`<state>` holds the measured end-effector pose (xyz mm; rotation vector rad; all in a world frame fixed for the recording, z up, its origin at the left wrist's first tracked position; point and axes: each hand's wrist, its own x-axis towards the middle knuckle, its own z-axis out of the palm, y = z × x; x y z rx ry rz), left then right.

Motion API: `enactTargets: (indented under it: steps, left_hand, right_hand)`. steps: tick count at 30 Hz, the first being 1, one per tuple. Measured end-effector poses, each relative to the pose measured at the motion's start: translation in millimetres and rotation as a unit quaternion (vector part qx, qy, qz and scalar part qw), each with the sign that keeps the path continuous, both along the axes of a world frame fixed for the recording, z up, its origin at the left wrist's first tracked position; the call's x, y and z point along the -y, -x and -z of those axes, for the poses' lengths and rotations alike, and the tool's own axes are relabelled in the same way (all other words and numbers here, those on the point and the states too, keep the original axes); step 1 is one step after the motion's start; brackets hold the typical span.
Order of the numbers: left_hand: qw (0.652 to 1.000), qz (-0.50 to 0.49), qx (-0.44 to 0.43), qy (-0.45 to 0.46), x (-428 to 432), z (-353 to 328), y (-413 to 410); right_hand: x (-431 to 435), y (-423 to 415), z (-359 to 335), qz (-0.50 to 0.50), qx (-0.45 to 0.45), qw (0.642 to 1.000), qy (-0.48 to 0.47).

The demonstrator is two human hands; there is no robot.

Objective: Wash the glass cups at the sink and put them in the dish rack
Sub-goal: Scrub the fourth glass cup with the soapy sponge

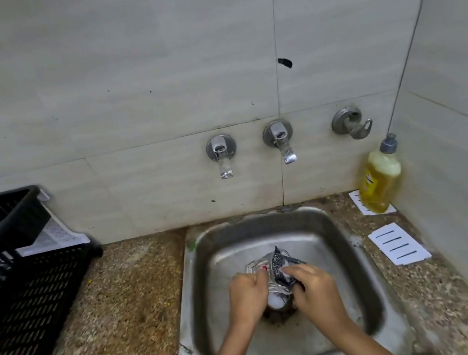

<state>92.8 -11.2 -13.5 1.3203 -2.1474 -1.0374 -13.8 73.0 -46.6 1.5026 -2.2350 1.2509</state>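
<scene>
Over the steel sink (262, 227) my left hand (249, 296) grips a clear glass cup (260, 267) with a red mark on it, tilted on its side above the drain. My right hand (314, 291) pinches a dark scrubber (280, 261) and holds it against the cup's mouth. The cup's lower part is hidden between my hands. The black slatted dish rack (31, 290) stands on the counter at the left.
Two chrome taps (222, 156) (281, 142) and a third valve (351, 123) stick out of the tiled wall; no water runs. A yellow dish-soap bottle (380, 180) stands in the right corner. White slotted cards (398, 242) lie on the speckled stone counter (124, 303).
</scene>
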Motion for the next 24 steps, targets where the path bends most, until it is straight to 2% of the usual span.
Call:
enactTargets:
  steps: [2, 4, 7, 9, 10, 11, 13, 14, 15, 16, 17, 18, 19, 20, 21, 22, 23, 24]
  left_hand:
    - [1.0, 0.012, -0.003, 0.016, 0.2, 0.1, 1.4]
    - [0.999, 0.029, -0.002, 0.031, -3.0, -2.1, 3.0]
    - [0.996, 0.063, 0.002, 0.065, -6.6, 0.5, 5.8]
    - [0.994, 0.084, 0.001, 0.076, -6.1, 6.3, 7.6]
    - [0.993, 0.093, 0.007, 0.078, -6.2, 7.9, 8.4]
    - [0.992, 0.099, 0.014, 0.076, -6.8, 8.5, 8.7]
    - [0.993, 0.098, 0.001, 0.064, -8.2, 9.2, 9.3]
    - [0.993, 0.097, -0.016, 0.061, -8.8, 9.7, 9.2]
    - [0.993, 0.093, -0.034, 0.063, -9.4, 9.7, 8.8]
    - [0.993, 0.086, -0.048, 0.066, -9.6, 10.9, 8.4]
    - [0.993, 0.081, -0.059, 0.068, -8.6, 13.8, 8.1]
    - [0.993, 0.076, -0.069, 0.06, -7.9, 16.4, 8.0]
    - [0.993, 0.07, -0.079, 0.049, -7.2, 18.7, 7.7]
    - [0.993, 0.061, -0.09, 0.037, -6.1, 20.4, 7.5]
    - [0.993, 0.055, -0.102, 0.026, -4.7, 21.1, 6.6]
    - [0.992, 0.052, -0.112, 0.017, -2.5, 21.6, 6.2]
    - [0.992, 0.056, -0.113, 0.012, -0.5, 21.3, 5.4]
    - [0.992, 0.063, -0.107, 0.015, 1.4, 20.9, 4.9]
  right_hand:
    - [1.0, -1.1, 6.8, 0.0, 0.033, 0.999, -0.01]
    - [0.2, -4.8, 8.7, 0.014, 0.135, 0.99, -0.026]
    - [3.1, -7.0, 16.7, 0.04, 0.299, 0.951, -0.069]
    - [7.5, -9.1, 12.1, 0.037, 0.397, 0.916, -0.053]
    - [10.8, -8.2, 6.5, 0.045, 0.466, 0.883, -0.035]
    - [14.1, -6.9, 0.7, 0.062, 0.553, 0.831, -0.011]
    - [19.8, -3.5, -10.2, 0.077, 0.72, 0.689, 0.031]
    - [21.3, -2.1, -17.4, 0.081, 0.772, 0.628, 0.057]
    - [23.9, -1.2, -22.0, 0.088, 0.802, 0.585, 0.082]
    - [25.6, -1.3, -26.0, 0.085, 0.816, 0.564, 0.096]
    - [25.3, -2.0, -28.8, 0.075, 0.807, 0.579, 0.087]
    - [23.4, -3.7, -28.5, 0.063, 0.766, 0.637, 0.066]
    - [21.6, -4.3, -23.3, 0.046, 0.675, 0.735, 0.043]
    - [19.7, -2.6, -17.6, 0.017, 0.523, 0.852, 0.021]
    - [16.6, 2.4, -13.2, -0.018, 0.334, 0.942, -0.009]
    - [12.5, 10.8, -9.5, -0.062, 0.155, 0.986, -0.024]
    - [9.2, 19.7, -6.9, -0.112, 0.011, 0.993, -0.028]
    - [6.4, 27.7, -6.1, -0.16, -0.103, 0.981, -0.032]
